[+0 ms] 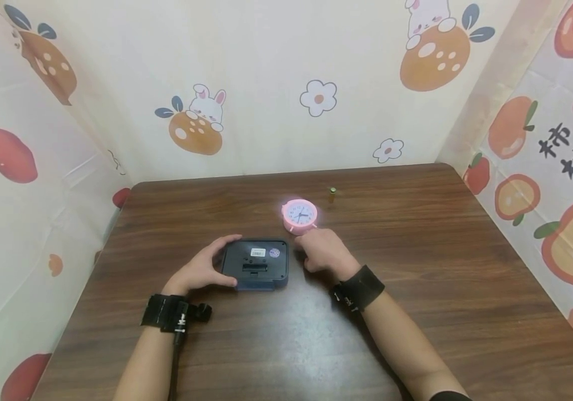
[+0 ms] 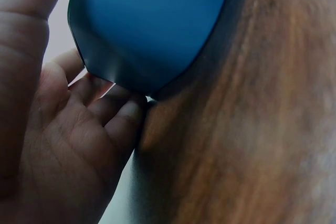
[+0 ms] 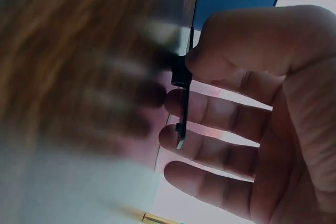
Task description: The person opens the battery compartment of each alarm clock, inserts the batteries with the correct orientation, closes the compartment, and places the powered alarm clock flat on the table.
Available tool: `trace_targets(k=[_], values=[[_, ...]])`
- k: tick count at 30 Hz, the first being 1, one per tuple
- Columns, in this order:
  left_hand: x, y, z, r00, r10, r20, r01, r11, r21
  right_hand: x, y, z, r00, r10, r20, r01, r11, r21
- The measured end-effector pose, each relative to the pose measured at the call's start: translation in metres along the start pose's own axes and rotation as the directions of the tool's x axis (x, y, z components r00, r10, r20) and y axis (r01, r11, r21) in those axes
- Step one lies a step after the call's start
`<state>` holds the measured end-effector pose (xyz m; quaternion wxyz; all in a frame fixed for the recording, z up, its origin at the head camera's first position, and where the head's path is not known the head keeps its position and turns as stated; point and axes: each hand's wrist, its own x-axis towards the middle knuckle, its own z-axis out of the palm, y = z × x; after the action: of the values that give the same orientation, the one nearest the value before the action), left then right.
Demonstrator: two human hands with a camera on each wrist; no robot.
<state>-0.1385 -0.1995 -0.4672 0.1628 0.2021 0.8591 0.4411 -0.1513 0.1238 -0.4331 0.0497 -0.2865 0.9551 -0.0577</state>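
A dark blue, box-shaped device [image 1: 238, 277] lies with its black back facing up, showing two stickers and a narrow battery slot [image 1: 255, 268]. My left hand [image 1: 201, 271] holds its left side, thumb at the near edge and fingers at the far edge. In the left wrist view the device's blue side [image 2: 152, 19] sits against the fingers. To the right of the device is my right hand [image 1: 327, 253], just in front of a pink round alarm clock [image 1: 300, 215]. Between thumb and index finger it pinches a small black battery cover [image 3: 184, 93], seen edge-on in the right wrist view.
A small battery with a green top [image 1: 332, 194] stands upright behind and right of the pink clock. The brown wooden table [image 1: 441, 234] meets patterned curtains [image 1: 266, 44] at its back and sides.
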Motion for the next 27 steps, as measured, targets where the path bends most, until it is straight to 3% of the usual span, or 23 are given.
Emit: trace_targets(k=[11,27], values=[[0.000,0.000,0.000,1.000,0.007,0.002,-0.007,1.000,0.000,-0.001,-0.006,-0.003,1.000,0.000,0.031,0.000,1.000,0.006],[0.000,0.001,0.000,1.000,0.012,0.009,-0.012,1.000,-0.012,-0.003,0.006,-0.007,0.999,0.008,0.043,-0.009,0.999,0.034]])
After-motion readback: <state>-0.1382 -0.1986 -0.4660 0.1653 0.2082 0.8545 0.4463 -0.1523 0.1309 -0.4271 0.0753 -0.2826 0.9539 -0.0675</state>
